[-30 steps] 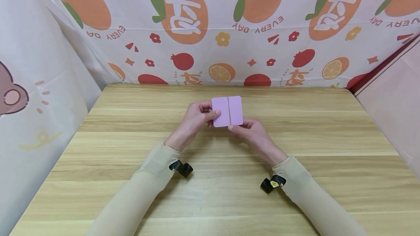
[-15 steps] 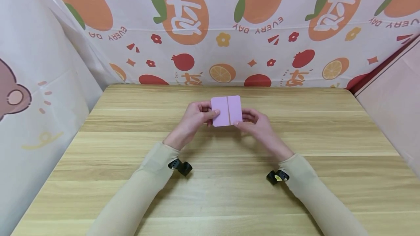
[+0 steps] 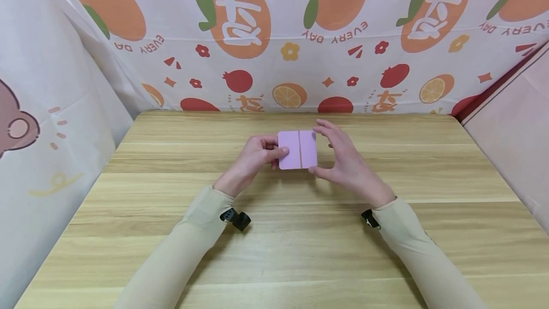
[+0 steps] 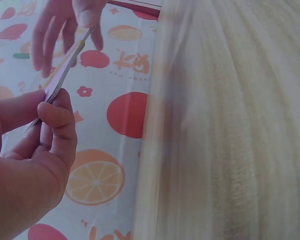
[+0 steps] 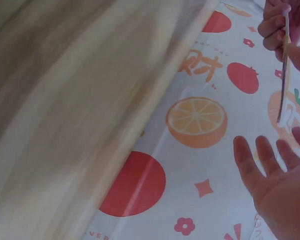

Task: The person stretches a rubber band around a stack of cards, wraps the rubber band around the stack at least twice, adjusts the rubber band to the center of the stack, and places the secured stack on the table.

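Observation:
A thin square stack of lilac cards (image 3: 289, 139) is held up over the table, with a narrow tan band (image 3: 300, 151) around its middle. My left hand (image 3: 250, 159) pinches its left edge, thumb on the front and fingers curled behind. From the left wrist view, the stack (image 4: 65, 70) is seen nearly edge-on, showing thin layers. My right hand (image 3: 351, 168) is spread at the stack's right side, its thumb by the lower right corner and a fingertip by the upper right one. In the right wrist view its fingers (image 5: 246, 155) are stretched out, apart from the stack (image 5: 284, 85).
A wood-grain table (image 3: 274, 252) spreads beneath both arms. Behind it hangs a white fruit-print cloth (image 3: 309, 70), with more pale cloth (image 3: 55, 85) at the left side. A black camera (image 3: 236, 219) is strapped to the left wrist.
My right hand has slid from the stack's lower edge to its right side, and its fingers have spread apart. My left hand keeps its grip; the stack has barely moved.

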Tool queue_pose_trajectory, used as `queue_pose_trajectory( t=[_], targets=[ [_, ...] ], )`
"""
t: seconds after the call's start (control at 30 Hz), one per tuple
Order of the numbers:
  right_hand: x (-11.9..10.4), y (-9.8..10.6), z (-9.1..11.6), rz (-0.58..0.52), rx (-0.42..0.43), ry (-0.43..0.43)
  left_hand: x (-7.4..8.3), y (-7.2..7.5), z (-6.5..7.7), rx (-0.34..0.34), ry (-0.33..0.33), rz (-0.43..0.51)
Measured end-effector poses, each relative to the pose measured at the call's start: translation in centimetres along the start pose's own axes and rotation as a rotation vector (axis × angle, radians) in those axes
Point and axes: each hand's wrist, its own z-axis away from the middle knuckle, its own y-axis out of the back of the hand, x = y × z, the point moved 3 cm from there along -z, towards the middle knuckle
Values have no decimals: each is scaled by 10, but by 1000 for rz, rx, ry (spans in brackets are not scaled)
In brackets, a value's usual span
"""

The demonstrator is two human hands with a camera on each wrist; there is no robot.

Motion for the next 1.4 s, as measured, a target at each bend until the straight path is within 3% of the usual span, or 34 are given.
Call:
queue_pose_trajectory(
  t=[0.2, 0.43, 0.53, 0.67, 0.77, 1.03, 1.4],
  targets=[
    [0, -3, 0, 64, -58, 63, -2, -3, 0, -26, 26, 3],
    [3, -6, 2, 112, -56, 74, -4, -4, 1, -49, 54, -32],
    [3, -5, 3, 110, -62, 59, -2, -3, 0, -52, -4, -190],
    [3, -3, 4, 103, -70, 16, 2, -1, -2, -47, -156, -539],
    [4, -2, 5, 105, -74, -5, 4, -1, -1, -57, -247, -711],
    [6, -3, 5, 109, -87, -29, 6, -3, 4, -128, -409, -816],
    [10, -7, 5, 78, -135, -66, 3, -5, 7, -184, -410, -930]
  ],
)
